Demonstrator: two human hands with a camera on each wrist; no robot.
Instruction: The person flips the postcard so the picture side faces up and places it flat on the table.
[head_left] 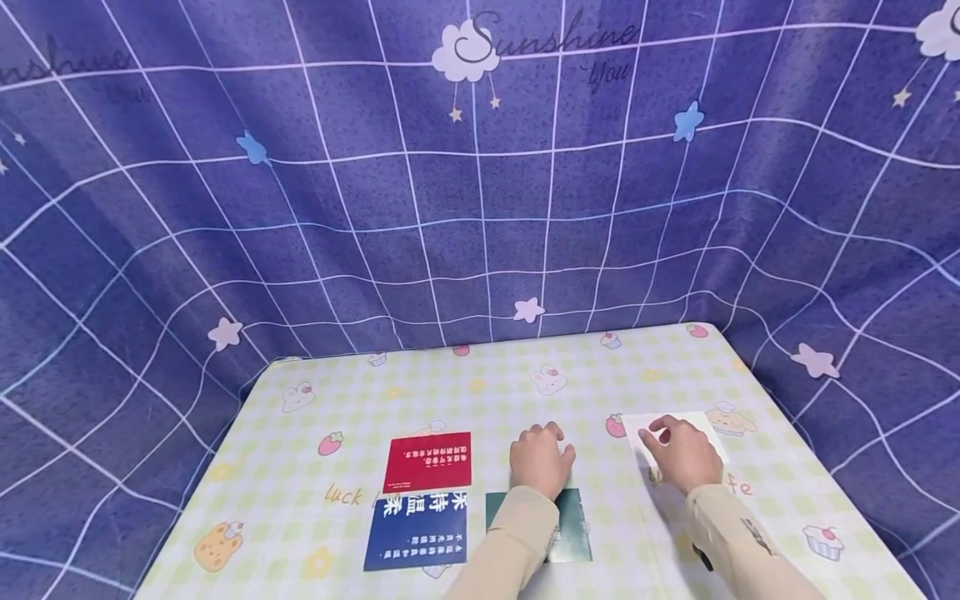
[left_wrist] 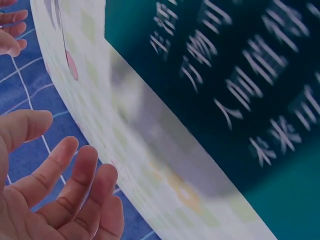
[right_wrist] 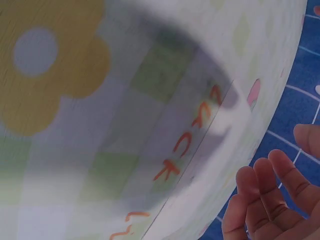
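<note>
My left hand [head_left: 540,460] hovers past the far edge of a dark green card [head_left: 576,533], with the forearm crossing over that card. White lettering runs over the green card [left_wrist: 215,60] in the left wrist view, where the fingers [left_wrist: 82,175] are loosely bent around nothing. Over at the right, my right hand [head_left: 682,457] is above a plain white card [head_left: 637,427] and hides part of it. Its fingers [right_wrist: 267,185] are also loosely curved, with nothing between them in the right wrist view.
To the left lie a red card [head_left: 429,462] and, just nearer, a blue card [head_left: 416,537], both with white lettering. A checked, cartoon-printed cloth [head_left: 285,467] covers the table. Behind it and at both sides hangs a blue grid-patterned curtain [head_left: 480,192].
</note>
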